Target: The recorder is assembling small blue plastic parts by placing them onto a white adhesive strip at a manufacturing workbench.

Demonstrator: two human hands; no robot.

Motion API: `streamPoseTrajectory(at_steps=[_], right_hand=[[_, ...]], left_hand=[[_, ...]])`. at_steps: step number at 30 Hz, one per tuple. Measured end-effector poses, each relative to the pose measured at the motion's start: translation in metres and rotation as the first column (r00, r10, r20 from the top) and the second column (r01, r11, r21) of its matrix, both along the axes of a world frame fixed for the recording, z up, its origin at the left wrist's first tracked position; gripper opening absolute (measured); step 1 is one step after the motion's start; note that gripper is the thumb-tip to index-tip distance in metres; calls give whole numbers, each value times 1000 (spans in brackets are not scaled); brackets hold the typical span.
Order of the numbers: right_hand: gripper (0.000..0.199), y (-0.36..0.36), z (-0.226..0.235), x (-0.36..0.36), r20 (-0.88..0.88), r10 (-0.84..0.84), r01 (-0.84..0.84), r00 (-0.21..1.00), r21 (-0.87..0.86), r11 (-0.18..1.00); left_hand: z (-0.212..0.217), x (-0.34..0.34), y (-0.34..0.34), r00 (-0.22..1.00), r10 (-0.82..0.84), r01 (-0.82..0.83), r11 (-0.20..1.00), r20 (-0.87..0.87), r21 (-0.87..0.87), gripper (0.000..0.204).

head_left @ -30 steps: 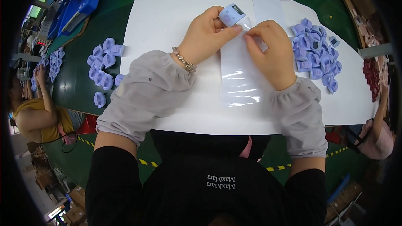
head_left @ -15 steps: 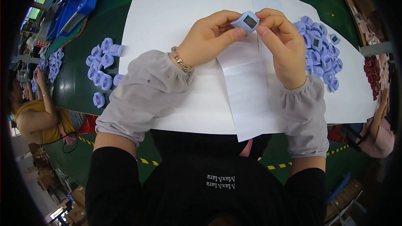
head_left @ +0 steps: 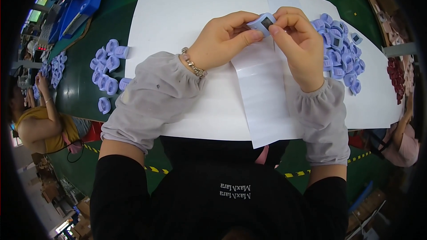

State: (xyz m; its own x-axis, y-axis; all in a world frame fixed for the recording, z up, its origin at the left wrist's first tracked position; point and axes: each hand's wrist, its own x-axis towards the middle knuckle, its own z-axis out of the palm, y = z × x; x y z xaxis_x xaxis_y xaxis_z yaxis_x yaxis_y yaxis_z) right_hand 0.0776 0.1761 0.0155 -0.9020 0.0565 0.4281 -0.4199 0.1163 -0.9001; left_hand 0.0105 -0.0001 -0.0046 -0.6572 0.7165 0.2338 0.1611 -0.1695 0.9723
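Observation:
Between both hands, above the white sheet, is a small lavender-blue device with a dark square display [head_left: 265, 22], shaped like a watch head. My left hand [head_left: 224, 39] pinches its left side between thumb and fingers. On the other side my right hand [head_left: 297, 40] has its thumb and curled fingers closed on the upper right edge, hiding part of it. A pile of similar lavender devices [head_left: 340, 53] lies just right of my right hand. To the left of my left arm, a smaller group of lavender pieces [head_left: 106, 69] rests on the green table.
White sheets [head_left: 187, 13] cover the work surface, with a narrow paper strip [head_left: 264, 102] on top. At the far left stands a blue bin [head_left: 86, 0]. Dark red pieces [head_left: 395, 78] lie at the far right. A person [head_left: 40, 115] sits left, another [head_left: 398, 144] right.
The device has tilted in my hands, so its display shows narrower. My right thumb has shifted left and up against it.

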Motion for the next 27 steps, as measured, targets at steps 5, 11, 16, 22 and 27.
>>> streamPoseTrajectory(at_steps=[5, 11, 16, 22, 27], right_hand=[[5, 1, -1, -1, 4, 1, -1, 1000, -8, 1000], [5, 1, -1, -1, 7, 1, -1, 1000, 7, 1000], [5, 0, 1, 0, 25, -12, 11, 1000, 6, 1000], [6, 0, 0, -1, 14, -22, 22, 1000, 43, 999], [12, -8, -1, -2, -75, -170, 174, 983, 62, 983]], left_hand=[[1, 1, 0, 1000, 12, -12, 1000, -5, -20, 32], [0, 0, 0, 1000, 6, -6, 1000, -10, -27, 32], [1, 0, -1, 1000, 9, -10, 999, -20, -36, 32], [-3, 1, 0, 999, 50, -49, 999, -20, 12, 31], [-5, -1, 1, 998, 50, -49, 998, -31, 42, 31]])
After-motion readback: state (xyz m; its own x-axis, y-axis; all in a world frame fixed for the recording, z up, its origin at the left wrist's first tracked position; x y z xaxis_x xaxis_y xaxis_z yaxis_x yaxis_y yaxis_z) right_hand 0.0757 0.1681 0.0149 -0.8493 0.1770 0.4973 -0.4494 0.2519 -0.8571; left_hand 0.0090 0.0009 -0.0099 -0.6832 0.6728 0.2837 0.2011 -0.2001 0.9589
